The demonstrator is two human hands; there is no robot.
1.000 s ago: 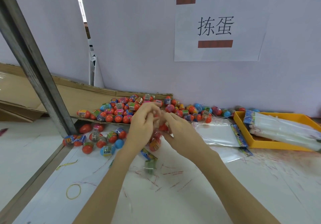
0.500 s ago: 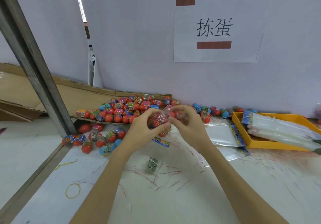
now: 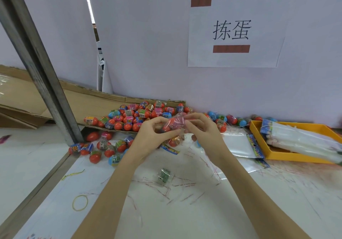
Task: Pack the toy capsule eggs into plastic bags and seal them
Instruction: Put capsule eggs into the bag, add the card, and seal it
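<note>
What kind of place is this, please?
Probably a small packing station in a workshop or factory. A pile of toy eggs lies on cardboard, a yellow tray holds empty bags, and a paper sign hangs on the partition. Both hands hold a bagged egg.

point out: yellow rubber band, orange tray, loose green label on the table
yellow rubber band [image 3: 80, 202]: head view, on the band's loop, left side.
orange tray [image 3: 288, 155]: head view, on its front wall.
green label [image 3: 164, 175]: head view, on its middle.
</note>
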